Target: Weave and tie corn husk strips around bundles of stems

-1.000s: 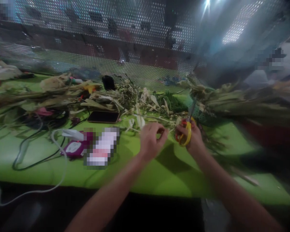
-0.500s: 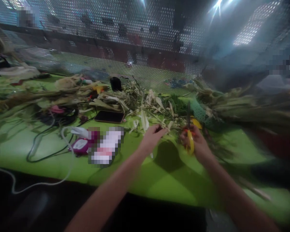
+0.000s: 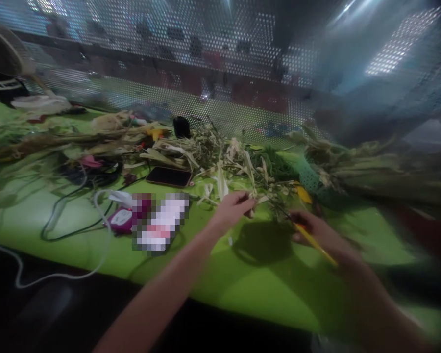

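Observation:
My left hand (image 3: 232, 210) is closed in a pinch on a pale dried plant piece (image 3: 254, 197), which looks like corn husk, just above the green table (image 3: 213, 282). To its right, my right hand (image 3: 318, 234) grips yellow-handled scissors (image 3: 319, 245). Their dark blades slant up and left towards the held piece, apart from my left fingers. Thin dry stems and husk strips (image 3: 221, 182) lie right behind my hands. Part of the scissors' handle is hidden by my fingers, and motion blurs my right forearm.
A dark phone (image 3: 169, 177) lies left of the plant pile, with a purple box (image 3: 123, 219), a blurred-out white item (image 3: 161, 223) and a white cable (image 3: 108, 245) nearer. A green mesh basket (image 3: 312, 171) with dried stalks stands right. Perforated metal sheet (image 3: 191, 68) closes off the back.
My right hand has moved right and towards me, and the scissors have tipped from upright to slanting left. My left hand stays pinched on the husk, moved slightly right.

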Motion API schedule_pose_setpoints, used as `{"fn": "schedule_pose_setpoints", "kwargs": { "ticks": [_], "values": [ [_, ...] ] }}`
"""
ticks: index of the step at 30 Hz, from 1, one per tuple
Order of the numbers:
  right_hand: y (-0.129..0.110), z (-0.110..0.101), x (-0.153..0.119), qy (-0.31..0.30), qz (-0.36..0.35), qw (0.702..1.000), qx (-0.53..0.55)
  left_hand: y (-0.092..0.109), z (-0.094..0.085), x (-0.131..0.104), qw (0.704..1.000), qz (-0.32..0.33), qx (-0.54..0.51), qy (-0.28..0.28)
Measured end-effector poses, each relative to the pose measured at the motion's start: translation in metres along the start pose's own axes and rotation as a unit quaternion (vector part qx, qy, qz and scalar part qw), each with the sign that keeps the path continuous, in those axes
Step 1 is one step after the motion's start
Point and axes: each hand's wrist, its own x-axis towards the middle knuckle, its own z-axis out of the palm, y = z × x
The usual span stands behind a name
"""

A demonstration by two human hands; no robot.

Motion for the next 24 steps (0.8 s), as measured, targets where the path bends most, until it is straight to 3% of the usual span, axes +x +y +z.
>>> {"fn": "schedule_pose_setpoints", "kwargs": {
  "ticks": [9,24],
  "values": [
    [0.003,0.005,0.000,0.021,0.031,0.999,0.013,0.005,-0.001,-0.004,0.998,-0.035,0.053,-0.012],
    [-0.005,0.013,0.001,0.017,0.054,0.997,0.046,0.008,0.003,-0.005,0.997,-0.027,0.071,0.009]
  ]
}}
